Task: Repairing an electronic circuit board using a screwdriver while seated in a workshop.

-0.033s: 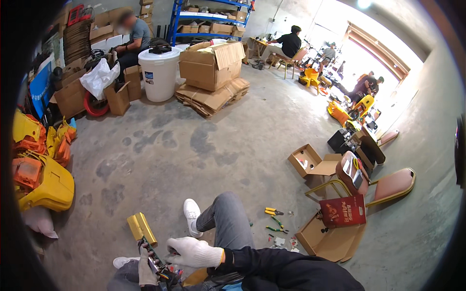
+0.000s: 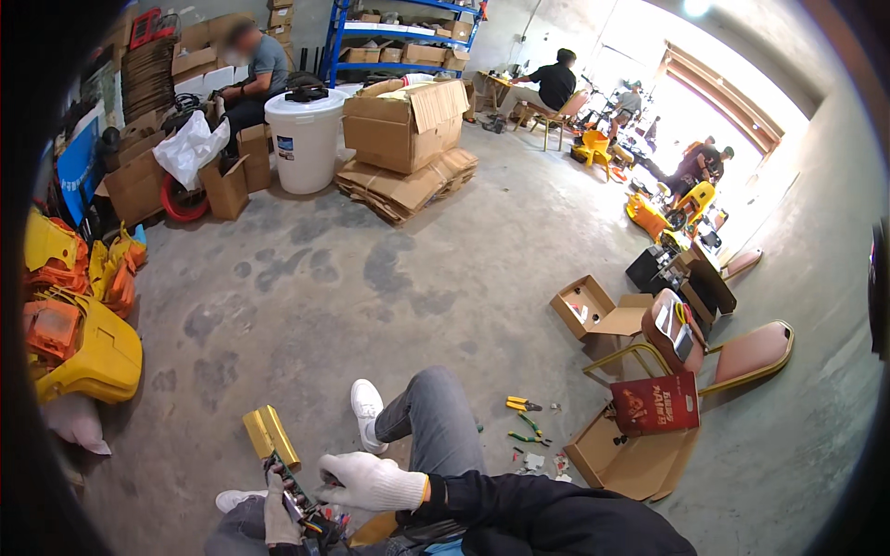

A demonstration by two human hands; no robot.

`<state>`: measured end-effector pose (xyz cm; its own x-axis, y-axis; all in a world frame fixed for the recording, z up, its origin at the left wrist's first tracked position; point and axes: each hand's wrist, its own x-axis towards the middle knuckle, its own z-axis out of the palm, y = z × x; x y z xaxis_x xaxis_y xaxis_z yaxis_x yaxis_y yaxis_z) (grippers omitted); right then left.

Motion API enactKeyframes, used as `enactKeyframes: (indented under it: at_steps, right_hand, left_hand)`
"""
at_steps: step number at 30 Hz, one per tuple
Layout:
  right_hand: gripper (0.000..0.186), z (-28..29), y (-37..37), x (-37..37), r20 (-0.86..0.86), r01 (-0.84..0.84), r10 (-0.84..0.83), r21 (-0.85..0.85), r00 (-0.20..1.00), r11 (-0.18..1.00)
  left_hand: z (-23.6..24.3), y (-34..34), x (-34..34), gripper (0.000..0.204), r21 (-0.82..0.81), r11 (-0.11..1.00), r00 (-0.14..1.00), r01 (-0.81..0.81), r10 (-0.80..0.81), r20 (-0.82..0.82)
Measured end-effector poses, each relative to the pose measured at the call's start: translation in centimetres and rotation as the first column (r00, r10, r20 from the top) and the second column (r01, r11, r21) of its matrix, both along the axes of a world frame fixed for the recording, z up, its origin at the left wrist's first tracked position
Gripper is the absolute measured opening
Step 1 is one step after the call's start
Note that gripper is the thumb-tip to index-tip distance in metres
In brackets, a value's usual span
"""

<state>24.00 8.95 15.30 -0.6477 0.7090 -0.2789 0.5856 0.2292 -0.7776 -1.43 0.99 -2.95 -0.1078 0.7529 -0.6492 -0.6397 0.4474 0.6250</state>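
My left hand (image 2: 281, 511), in a pale work glove, is closed round a narrow green circuit board (image 2: 289, 484) with dark parts along it. Just beyond the board's far end is a gold metal housing (image 2: 272, 435); whether the two are joined I cannot tell. My right hand (image 2: 375, 482), in a white knitted glove, is close to the right of the board with fingers curled together. Whatever sits between those fingertips is hidden. Under the hands, small red, blue and white bits (image 2: 338, 517) show near my lap.
Yellow-handled pliers (image 2: 522, 404) and green-handled pliers (image 2: 528, 431) lie on the floor beside scraps. To the right are an open cardboard box (image 2: 640, 463), a red box (image 2: 656, 404) and a chair (image 2: 746, 357). Yellow plastic shells (image 2: 97, 347) are piled left. Several people sit or bend farther off.
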Motion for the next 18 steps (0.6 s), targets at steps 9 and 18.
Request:
enactKeyframes:
  at_steps: [9, 18]
  right_hand:
    - [0.047, 0.1, 0.0, -0.1, 0.000, -0.025, 0.025, -0.002, 1.000, 1.000]
    - [0.046, -0.6, 0.0, -0.3, -0.009, -0.020, 0.021, 0.023, 1.000, 1.000]
  left_hand:
    - [0.2, -0.2, 0.1, 0.039, 0.011, 1.000, 1.000, -0.010, 0.010, -0.008]
    - [0.9, -0.2, 0.7, 0.035, 0.012, 0.998, 0.997, -0.068, 0.069, -0.024]
